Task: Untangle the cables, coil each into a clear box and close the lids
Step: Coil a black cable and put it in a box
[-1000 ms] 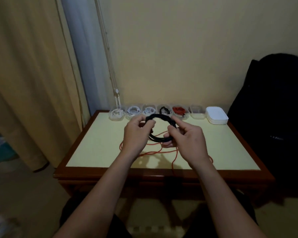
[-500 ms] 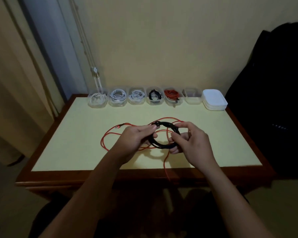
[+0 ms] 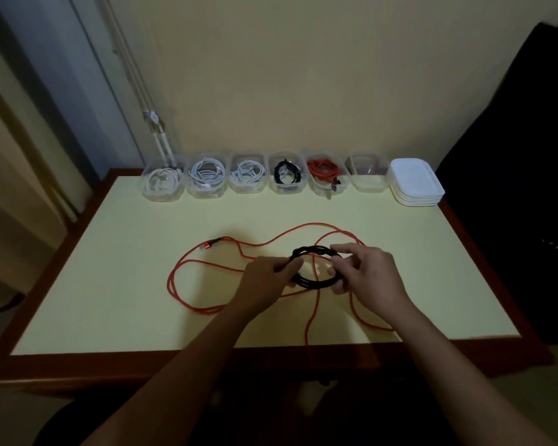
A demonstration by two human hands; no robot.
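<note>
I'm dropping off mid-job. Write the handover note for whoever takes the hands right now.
Left hand: pinches the left side of the black coiled cable.
Right hand: grips the coil's right side.
Loose red cable: sprawled on the yellow-topped table under the coil, one strand hanging over the near edge.
Done: five filled clear plastic boxes at the back hold three white cables, one black and one red.
Left: box the black coil. Only one empty clear box shows, at the row's right end. Then coil the red cable and fit lids from the stack of white lids; none are on yet.
</note>
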